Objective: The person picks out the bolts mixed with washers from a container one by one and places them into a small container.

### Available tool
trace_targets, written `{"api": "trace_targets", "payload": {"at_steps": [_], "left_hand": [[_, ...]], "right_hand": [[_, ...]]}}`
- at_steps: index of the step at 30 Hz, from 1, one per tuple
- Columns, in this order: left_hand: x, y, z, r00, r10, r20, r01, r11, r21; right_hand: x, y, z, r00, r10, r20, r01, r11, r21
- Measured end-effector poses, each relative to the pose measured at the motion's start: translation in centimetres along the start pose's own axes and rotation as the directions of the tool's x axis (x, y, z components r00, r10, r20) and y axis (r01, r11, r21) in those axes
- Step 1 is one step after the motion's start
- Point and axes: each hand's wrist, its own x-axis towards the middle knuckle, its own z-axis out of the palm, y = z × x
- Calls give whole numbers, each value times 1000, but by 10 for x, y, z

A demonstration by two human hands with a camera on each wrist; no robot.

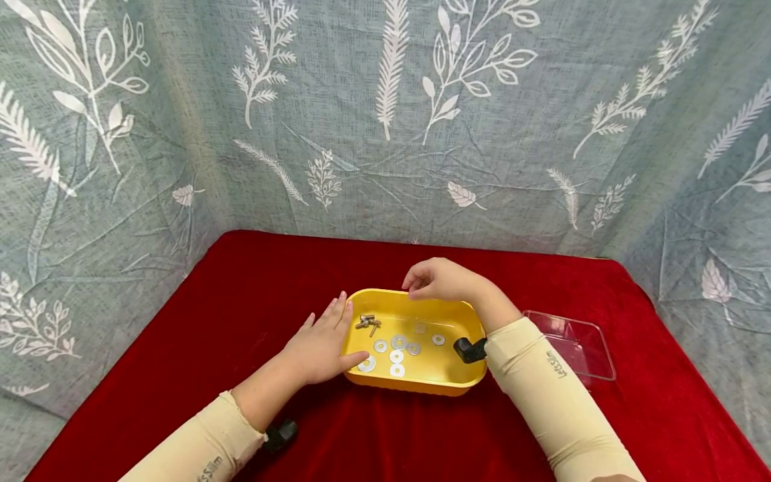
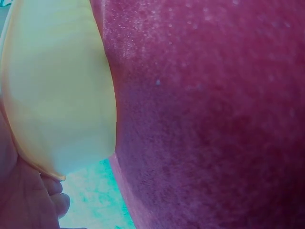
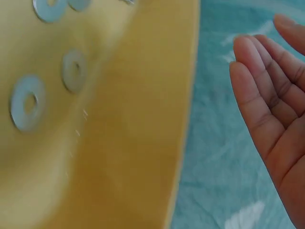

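Note:
A yellow plastic basin [image 1: 415, 385] holds several flat metal washers [image 1: 396, 357] across its floor. A small heap of metal bolts [image 1: 367, 322] lies in its far left corner. My left hand [image 1: 319, 345] rests on the basin's left rim with fingers straight and the thumb reaching over the inside. Above the far rim is my right hand [image 1: 442, 280], its fingers loosely bent. The right wrist view shows that palm [image 3: 290, 143] bare beside the basin wall, holding nothing. In the left wrist view, the basin's outer side [image 2: 62, 86] fills the left part, with left fingers at its edge.
A clear plastic box [image 1: 578, 345] stands right of the basin, partly behind the right forearm. Red cloth [image 1: 289, 268] covers the table. A grey-green leaf-patterned curtain [image 1: 349, 134] hangs behind and along both sides.

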Motion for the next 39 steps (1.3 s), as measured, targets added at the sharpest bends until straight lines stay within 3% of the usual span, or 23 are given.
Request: {"api": "trace_targets", "payload": {"at_steps": [12,21,29,39], "left_hand": [[0,2,-2,1000,-1,10,1,1000,17],[0,4,-4,1000,-3,17,3,1000,9],[-1,4,-5,1000,-4,24,3,1000,3],[-1,3,-4,1000,-6,14,6,1000,4]], "right_hand": [[30,-3,39,995,18,94,-10,997,-80],[38,-3,63,982,56,179,-15,974,-227],[41,-1,75,976,70,207,-29,981,-194],[41,3,75,982,61,178,-26,981,-192]]}}
